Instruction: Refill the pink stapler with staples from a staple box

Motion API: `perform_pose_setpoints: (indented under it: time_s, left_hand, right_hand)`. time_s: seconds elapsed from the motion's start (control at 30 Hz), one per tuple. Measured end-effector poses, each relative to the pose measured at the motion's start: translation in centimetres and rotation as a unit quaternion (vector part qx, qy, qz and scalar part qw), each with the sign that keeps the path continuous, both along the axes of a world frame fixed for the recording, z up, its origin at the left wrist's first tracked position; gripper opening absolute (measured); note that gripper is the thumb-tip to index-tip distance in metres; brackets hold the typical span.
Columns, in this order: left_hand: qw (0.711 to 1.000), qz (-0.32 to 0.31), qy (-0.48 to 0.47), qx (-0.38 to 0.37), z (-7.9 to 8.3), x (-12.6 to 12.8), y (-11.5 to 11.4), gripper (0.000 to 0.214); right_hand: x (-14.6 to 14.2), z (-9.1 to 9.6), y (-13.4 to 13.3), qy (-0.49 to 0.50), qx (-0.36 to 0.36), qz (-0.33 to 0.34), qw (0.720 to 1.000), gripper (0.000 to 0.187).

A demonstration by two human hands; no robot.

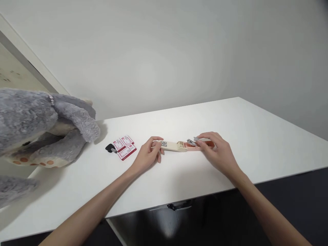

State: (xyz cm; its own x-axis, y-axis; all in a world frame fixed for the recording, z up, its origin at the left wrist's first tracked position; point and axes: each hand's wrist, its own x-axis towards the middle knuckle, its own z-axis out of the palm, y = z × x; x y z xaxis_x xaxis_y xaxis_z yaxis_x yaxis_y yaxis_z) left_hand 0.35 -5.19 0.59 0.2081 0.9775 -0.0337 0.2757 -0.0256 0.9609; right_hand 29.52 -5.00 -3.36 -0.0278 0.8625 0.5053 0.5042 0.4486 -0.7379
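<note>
A beige stapler [176, 146] lies opened out flat on the white table [256, 136], its reddish magazine half pointing right. My left hand [148, 155] grips the left, beige end of it with curled fingers. My right hand [217, 152] rests over the right end, fingertips pinching a small grey metal part [196, 139] above the magazine. Both forearms reach in from the bottom of the view.
Three small red-and-white staple boxes [124, 147] lie left of the stapler, with a small black object [110, 148] beside them. A large grey plush toy [43, 130] sits at the table's left end. A dark drawer handle [176, 206] shows below the front edge.
</note>
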Motion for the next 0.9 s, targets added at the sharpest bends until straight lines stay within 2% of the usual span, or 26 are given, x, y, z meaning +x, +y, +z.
perform_pose_setpoints:
  time_s: [0.33, 0.9]
  left_hand:
    - [1.0, -0.003, -0.001, 0.002, -0.47, -0.1, 0.15, 0.04]
    - [1.0, -0.005, -0.003, 0.002, -0.62, -0.12, 0.09, 0.039]
  right_hand:
    - [0.06, 0.0, 0.14, -0.055, -0.002, 0.022, 0.998, 0.013]
    - [-0.06, 0.23, -0.14, -0.019, -0.031, 0.031, 0.999, 0.02]
